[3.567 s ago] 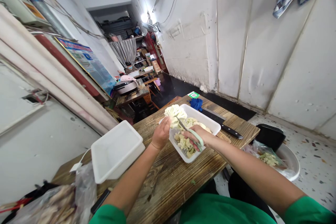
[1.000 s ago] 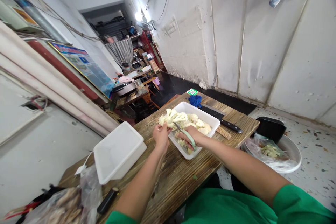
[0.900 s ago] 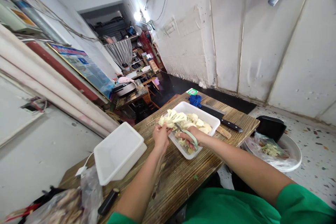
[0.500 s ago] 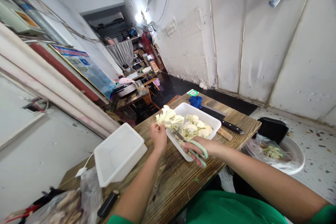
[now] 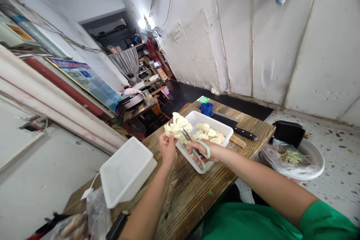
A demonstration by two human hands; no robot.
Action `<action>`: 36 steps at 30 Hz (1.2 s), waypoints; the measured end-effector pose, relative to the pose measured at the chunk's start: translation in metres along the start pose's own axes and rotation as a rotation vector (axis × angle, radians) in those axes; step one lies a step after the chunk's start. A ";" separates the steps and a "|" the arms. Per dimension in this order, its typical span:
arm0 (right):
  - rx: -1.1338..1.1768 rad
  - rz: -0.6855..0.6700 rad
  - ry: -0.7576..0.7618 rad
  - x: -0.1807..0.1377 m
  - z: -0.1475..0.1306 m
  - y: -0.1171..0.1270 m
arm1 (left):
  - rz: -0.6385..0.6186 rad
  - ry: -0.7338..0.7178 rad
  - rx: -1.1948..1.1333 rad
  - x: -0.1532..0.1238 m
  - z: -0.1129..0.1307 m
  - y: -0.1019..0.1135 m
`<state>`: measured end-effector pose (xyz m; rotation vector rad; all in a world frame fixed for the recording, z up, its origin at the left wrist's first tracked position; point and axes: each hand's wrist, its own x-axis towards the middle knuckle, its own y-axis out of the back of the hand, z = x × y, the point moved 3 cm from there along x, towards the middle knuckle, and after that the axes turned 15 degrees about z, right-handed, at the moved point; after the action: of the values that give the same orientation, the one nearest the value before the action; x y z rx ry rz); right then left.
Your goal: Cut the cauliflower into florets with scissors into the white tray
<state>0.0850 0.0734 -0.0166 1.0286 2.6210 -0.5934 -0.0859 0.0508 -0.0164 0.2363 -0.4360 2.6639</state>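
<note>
My left hand is closed on a piece of cauliflower, held up at the left rim of a white plastic tub. My right hand grips the pale green handles of a pair of scissors. The scissor blades are at the underside of the held cauliflower; whether they touch the stem is hard to make out. Inside the tub lie several cut cauliflower florets, partly hidden by my right hand and the scissors.
Left on the wooden table stands a second white tub. Past the filled tub lie a black-handled knife, a bundle of thin sticks and a blue crumpled cloth or bag. A lined bin with scraps stands on the floor at right.
The scissors have moved up and left to the held cauliflower, their handles spread wider. The cauliflower has turned slightly in my left hand. The whole view has shifted a little.
</note>
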 end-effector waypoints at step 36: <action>-0.073 0.069 -0.006 -0.001 0.020 0.012 | 0.144 0.348 -0.080 -0.002 0.007 0.003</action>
<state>0.0955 0.0714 -0.0374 1.0883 2.5696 -0.4806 -0.0853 0.0450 -0.0114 -0.2902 -0.4583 2.7422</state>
